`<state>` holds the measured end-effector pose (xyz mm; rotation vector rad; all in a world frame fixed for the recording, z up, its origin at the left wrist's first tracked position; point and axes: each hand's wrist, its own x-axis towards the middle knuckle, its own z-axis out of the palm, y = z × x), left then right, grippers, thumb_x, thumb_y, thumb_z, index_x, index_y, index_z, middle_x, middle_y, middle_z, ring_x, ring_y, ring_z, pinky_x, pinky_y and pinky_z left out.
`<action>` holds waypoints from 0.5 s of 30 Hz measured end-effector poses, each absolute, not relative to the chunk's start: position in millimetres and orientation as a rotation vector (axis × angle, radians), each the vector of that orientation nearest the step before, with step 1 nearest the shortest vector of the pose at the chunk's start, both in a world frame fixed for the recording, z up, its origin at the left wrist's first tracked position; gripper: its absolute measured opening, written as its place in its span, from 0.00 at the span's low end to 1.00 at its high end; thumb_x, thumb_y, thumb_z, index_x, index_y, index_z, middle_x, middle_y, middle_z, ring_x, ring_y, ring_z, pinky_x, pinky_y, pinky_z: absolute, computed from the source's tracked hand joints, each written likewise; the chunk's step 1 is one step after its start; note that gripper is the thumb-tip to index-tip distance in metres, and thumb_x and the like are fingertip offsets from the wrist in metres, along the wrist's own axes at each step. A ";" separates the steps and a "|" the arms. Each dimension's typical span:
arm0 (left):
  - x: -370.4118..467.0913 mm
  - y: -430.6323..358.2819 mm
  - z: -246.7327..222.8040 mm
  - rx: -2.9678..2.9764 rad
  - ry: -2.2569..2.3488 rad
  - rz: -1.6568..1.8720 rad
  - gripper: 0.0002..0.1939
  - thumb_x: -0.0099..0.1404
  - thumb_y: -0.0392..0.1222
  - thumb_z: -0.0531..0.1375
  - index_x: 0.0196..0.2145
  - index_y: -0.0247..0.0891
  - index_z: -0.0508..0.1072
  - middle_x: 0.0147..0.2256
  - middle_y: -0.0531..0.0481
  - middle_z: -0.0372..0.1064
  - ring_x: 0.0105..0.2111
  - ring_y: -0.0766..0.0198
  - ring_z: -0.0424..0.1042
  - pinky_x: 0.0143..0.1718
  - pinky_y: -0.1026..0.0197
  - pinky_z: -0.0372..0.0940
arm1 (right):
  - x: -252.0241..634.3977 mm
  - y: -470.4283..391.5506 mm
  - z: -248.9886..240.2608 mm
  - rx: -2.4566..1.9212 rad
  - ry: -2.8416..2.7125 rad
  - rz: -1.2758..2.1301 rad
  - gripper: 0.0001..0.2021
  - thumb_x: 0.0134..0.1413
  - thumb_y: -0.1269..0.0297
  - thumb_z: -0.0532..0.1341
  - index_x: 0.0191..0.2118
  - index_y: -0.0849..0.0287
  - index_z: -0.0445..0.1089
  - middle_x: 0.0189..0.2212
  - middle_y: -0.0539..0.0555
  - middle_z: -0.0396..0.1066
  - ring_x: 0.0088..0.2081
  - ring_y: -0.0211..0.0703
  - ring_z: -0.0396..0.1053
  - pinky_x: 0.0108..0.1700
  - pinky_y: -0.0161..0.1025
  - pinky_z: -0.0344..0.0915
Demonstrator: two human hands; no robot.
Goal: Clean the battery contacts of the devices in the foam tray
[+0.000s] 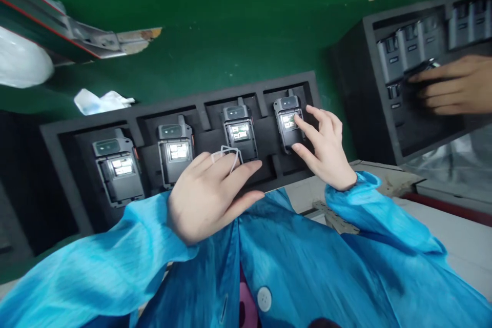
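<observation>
Right hand spread wide, forefinger on the handheld device at the foam tray's right end; left hand loosely open, clear film loop over its fingers

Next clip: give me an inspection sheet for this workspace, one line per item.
Surface: green floor or mat under a black foam tray.
Job's things: four dark devices sit in tray slots; the rightmost device is touched by the right hand.
Clutter: crumpled white wrapper beyond the tray; white bag at far left.
Fingers: left hand open, a thin clear film piece lying on its fingers; right hand open, fingers on the rightmost device.
Cables: nothing seen.
Surroundings: a second foam tray with more devices, another person's hand reaching into it; blue coat sleeves.
</observation>
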<state>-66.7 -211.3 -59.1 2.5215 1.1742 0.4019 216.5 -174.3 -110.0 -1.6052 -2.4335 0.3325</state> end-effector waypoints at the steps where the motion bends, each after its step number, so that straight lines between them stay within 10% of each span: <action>1: -68.8 -215.4 -58.1 2.446 1.165 0.435 0.21 0.70 0.52 0.53 0.52 0.35 0.72 0.33 0.47 0.68 0.33 0.59 0.67 0.35 0.56 0.60 | 216.8 -174.8 -110.4 -1.609 -2.432 0.343 0.27 0.62 0.51 0.56 0.63 0.53 0.60 0.66 0.57 0.49 0.65 0.56 0.46 0.65 0.58 0.50; 15: -87.0 -247.6 -66.2 1.468 0.830 0.915 0.13 0.69 0.46 0.56 0.38 0.36 0.77 0.24 0.53 0.58 0.27 0.68 0.61 0.32 0.61 0.58 | 199.8 -190.9 -93.6 -1.653 -2.227 0.213 0.22 0.62 0.53 0.56 0.60 0.51 0.65 0.65 0.55 0.53 0.65 0.56 0.48 0.65 0.59 0.48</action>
